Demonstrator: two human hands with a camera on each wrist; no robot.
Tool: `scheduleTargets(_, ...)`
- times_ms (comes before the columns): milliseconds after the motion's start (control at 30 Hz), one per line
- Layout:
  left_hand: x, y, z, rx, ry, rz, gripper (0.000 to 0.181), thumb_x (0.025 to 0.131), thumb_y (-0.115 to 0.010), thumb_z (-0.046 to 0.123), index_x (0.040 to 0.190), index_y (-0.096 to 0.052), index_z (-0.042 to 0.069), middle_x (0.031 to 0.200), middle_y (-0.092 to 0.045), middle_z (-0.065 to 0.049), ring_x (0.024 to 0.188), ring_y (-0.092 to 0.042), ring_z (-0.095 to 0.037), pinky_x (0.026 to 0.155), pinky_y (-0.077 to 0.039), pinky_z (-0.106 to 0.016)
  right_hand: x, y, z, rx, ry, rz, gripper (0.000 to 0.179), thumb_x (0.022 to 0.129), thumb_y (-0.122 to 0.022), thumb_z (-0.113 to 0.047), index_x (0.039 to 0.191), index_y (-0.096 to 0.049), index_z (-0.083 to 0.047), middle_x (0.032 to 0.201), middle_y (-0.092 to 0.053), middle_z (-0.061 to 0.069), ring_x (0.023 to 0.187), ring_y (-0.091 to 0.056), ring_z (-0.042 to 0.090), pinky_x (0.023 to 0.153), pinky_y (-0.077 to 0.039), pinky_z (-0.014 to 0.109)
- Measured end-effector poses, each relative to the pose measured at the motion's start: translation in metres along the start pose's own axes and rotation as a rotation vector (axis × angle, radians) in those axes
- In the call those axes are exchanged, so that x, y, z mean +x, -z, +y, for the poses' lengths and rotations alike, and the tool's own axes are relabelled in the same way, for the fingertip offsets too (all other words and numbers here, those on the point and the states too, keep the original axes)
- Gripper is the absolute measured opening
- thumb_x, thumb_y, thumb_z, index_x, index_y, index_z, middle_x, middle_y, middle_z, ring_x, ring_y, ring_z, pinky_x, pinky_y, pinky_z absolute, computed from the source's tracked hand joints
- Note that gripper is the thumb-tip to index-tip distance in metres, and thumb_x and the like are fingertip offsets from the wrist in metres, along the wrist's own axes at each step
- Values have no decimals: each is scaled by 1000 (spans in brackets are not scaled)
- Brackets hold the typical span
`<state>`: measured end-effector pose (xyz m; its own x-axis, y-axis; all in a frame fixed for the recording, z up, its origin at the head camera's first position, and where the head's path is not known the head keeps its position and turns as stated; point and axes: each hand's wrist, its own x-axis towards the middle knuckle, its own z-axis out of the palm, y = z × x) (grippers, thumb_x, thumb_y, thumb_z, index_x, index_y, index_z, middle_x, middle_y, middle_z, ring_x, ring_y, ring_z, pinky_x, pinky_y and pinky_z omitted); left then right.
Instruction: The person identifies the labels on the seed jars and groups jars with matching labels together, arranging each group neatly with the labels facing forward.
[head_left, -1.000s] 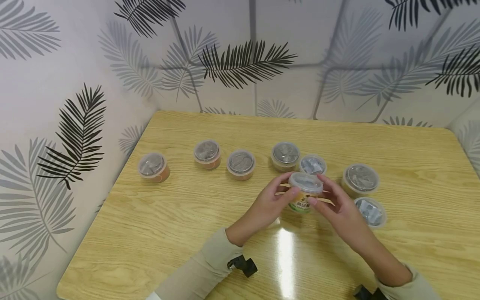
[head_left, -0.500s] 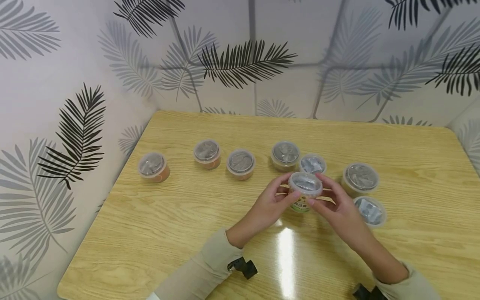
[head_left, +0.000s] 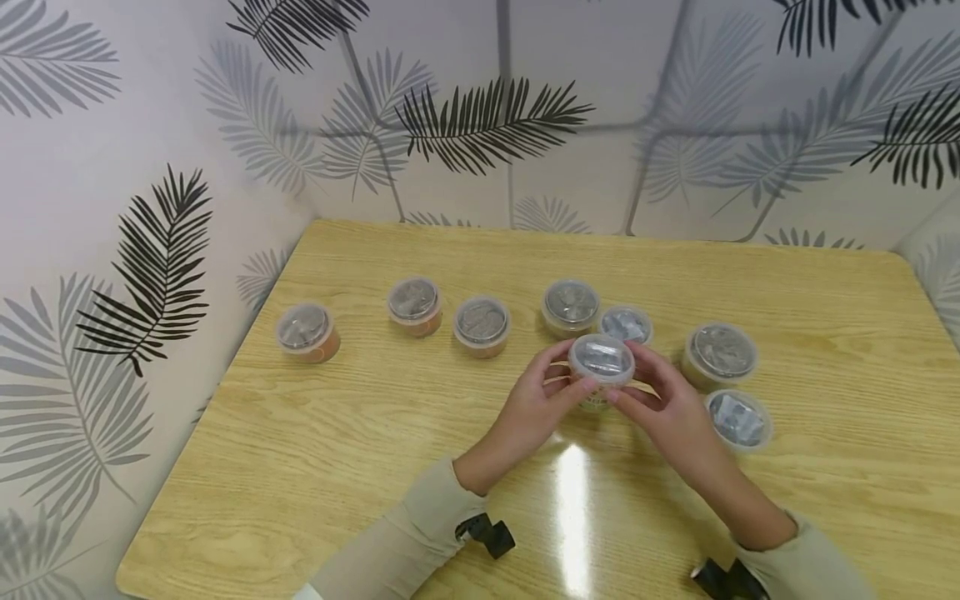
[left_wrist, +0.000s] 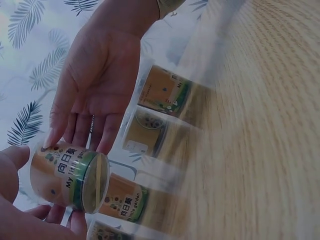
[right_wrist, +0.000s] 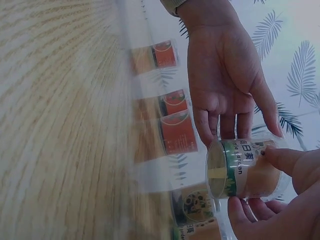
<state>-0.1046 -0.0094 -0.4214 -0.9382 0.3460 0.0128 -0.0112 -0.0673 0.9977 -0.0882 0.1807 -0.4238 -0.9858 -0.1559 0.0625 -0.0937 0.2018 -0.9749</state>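
A small clear plastic cup [head_left: 602,358] with a lid, a green-banded label and tan contents is held above the table between both hands. Its label reads "My little garden" in the wrist views. My left hand [head_left: 536,400] grips its left side, thumb in front and fingers behind. The right hand [head_left: 678,417] holds the opposite side the same way. Something silvery shows through the lid. In the left wrist view, the base of the cup [left_wrist: 62,172] points toward the wood. Just behind it stands another lidded cup [head_left: 627,325] with a silvery packet under its top.
On the wooden table [head_left: 375,467], a grey-topped cup [head_left: 572,304] stands behind the hands. Two more cups, one grey-topped [head_left: 722,354] and one silver-topped [head_left: 738,419], are by the right hand. Orange cups stand to the left, including the leftmost cup [head_left: 307,332]. A leaf-patterned backdrop [head_left: 465,192] rises behind.
The held cup has tipped so its lid faces the head camera more and its label shows less. Both hands have shifted it slightly up and left. The other cups stay put.
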Motion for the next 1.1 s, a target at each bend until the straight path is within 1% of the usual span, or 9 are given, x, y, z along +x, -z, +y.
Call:
scheduleTargets(100, 4, 3, -12, -11, -16, 25, 51, 90, -63, 15, 136, -42, 11, 124, -50, -4, 113, -51, -20, 91, -46, -27, 2, -4, 3, 47, -1, 8, 61, 86, -68, -14, 140, -38, -10, 128, -50, 14, 115, -49, 15, 88, -46, 21)
scheduleTargets(200, 5, 7, -18, -20, -22, 38, 50, 90, -64, 15, 135, -43, 9, 126, -51, -7, 115, -50, -20, 93, -44, -27, 6, -9, 6, 92, 1, 5, 61, 86, -67, -10, 139, -38, -5, 128, -48, 16, 114, -49, 15, 89, -45, 21)
scheduleTargets(367, 5, 15, -21, -18, 31, 58, 52, 89, -64, 15, 135, -42, 6, 130, -49, -8, 119, -48, -19, 97, -40, -25, 13, -17, 10, 111, -13, -12, 61, 85, -68, -9, 138, -37, -2, 129, -47, 15, 116, -46, 18, 91, -43, 21)
scheduleTargets(433, 4, 18, -18, -30, 60, 68, 53, 89, -63, 12, 136, -41, 4, 133, -47, -10, 122, -46, -20, 98, -39, -25, 16, -21, 11, 111, -19, -18, 62, 85, -68, -9, 138, -37, -2, 130, -46, 16, 118, -45, 20, 93, -43, 23)
scheduleTargets(533, 0, 21, -9, -46, 90, 80, 53, 90, -62, 9, 137, -38, 1, 136, -44, -14, 125, -43, -24, 100, -38, -27, 20, -27, 12, 114, -25, -27, 62, 85, -68, -8, 139, -37, -2, 131, -45, 15, 120, -43, 23, 95, -42, 28)
scheduleTargets(667, -5, 25, 2, -39, 106, 91, 54, 91, -60, 8, 138, -35, -3, 138, -40, -19, 127, -39, -28, 100, -37, -27, 25, -34, 13, 121, -16, -49, 62, 85, -68, -7, 138, -37, -3, 133, -43, 13, 122, -41, 26, 97, -41, 32)
scheduleTargets(767, -6, 29, 2, -49, 114, 99, 55, 91, -59, 8, 139, -33, -4, 139, -39, -20, 128, -38, -29, 100, -37, -26, 30, -40, 15, 126, -2, -65, 61, 85, -67, -5, 138, -38, -2, 134, -42, 13, 122, -41, 27, 98, -41, 36)
scheduleTargets(867, -6, 34, -2, -73, 116, 111, 56, 92, -59, 8, 139, -33, -4, 140, -38, -20, 130, -36, -29, 100, -37, -26, 34, -46, 18, 132, 0, -73, 61, 84, -67, -2, 137, -37, -1, 135, -41, 15, 122, -40, 29, 98, -40, 40)
scheduleTargets(1100, 3, 44, -35, -95, 138, 154, 60, 91, -62, 16, 141, -33, 4, 142, -38, -12, 130, -36, -21, 102, -34, -27, 40, -57, 25, 134, -18, -76, 63, 84, -67, -1, 138, -34, 2, 137, -38, 18, 124, -39, 31, 99, -38, 40)
